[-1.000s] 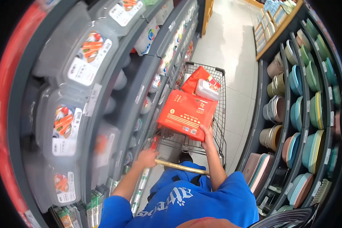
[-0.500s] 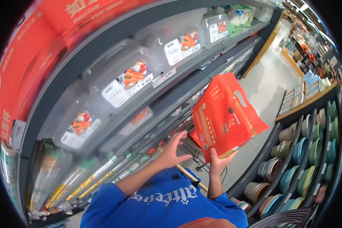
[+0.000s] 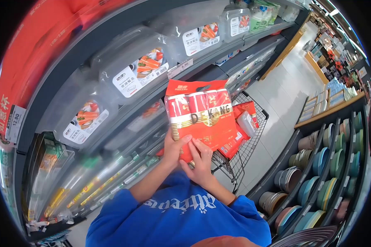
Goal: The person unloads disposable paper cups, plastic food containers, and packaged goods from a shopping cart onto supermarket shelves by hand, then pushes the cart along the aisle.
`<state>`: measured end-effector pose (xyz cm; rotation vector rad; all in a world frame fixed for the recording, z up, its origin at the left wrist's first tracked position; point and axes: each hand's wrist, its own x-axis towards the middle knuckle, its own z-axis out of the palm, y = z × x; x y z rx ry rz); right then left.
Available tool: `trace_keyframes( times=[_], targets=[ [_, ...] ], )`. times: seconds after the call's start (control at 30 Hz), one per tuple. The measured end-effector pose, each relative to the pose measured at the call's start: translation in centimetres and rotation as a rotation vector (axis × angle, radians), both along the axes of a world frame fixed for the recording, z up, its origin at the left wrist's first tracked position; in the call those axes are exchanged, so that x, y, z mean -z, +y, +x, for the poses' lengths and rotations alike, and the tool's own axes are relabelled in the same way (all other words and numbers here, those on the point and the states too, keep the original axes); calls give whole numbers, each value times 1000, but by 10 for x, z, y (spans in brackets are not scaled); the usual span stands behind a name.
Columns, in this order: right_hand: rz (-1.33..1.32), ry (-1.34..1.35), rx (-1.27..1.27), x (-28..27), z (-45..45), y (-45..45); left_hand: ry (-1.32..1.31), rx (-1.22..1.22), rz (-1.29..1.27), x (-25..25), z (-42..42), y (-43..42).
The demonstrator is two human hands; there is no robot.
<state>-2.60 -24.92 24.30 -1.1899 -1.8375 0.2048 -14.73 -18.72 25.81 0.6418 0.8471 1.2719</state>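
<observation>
Left hand (image 3: 174, 147) is closed on the lower left side of the red DEKANG bag (image 3: 202, 121), with the thumb pressed on the front; its other fingers are mostly hidden behind. Right hand (image 3: 201, 159) touches the same bag low on its front, just beside the left thumb. Its fingers are partly bent, but I cannot tell how firmly it grips.

The bag is held in front of the body, tilted a little, with its cut-out handle opening at the top and its large gold and black lettering facing up to the camera. Below the hands is the blue shirt (image 3: 175, 214), which has white letters on the chest.

Beyond the bag, on its right side, stands the wire cart (image 3: 260, 132). Inside it are red packages (image 3: 232, 148), and a clear plastic box (image 3: 246, 123) lies against them. Under and past the cart is the pale floor (image 3: 282, 92).

On the left, the dark shelf (image 3: 218, 55) carries clear food boxes (image 3: 140, 72) with pictures of sliced food on their labels, and lower down there are long packs (image 3: 88, 191). On the right, another shelf (image 3: 293, 204) holds stacked bowls (image 3: 287, 180) in several colours.
</observation>
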Motion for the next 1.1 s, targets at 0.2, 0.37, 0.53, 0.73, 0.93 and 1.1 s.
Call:
trace_keyframes(
  times=[0.2, 0.37, 0.53, 0.73, 0.93, 1.1],
  targets=[
    [-47, 121, 230, 33, 50, 11, 29, 61, -51, 14, 3, 4],
    [-402, 436, 422, 84, 146, 23, 78, 232, -62, 25, 3, 9],
    [-787, 1387, 69, 120, 194, -6, 87, 477, -47, 29, 7, 15],
    [-876, 1532, 134, 156, 190, -32, 276, 535, -80, 53, 19, 23],
    [-953, 1489, 303, 185, 188, -33, 650, 648, -93, 101, 15, 34],
    [-976, 1652, 300, 207, 204, -21, 691, 710, -8, 121, 22, 33]
  ],
)
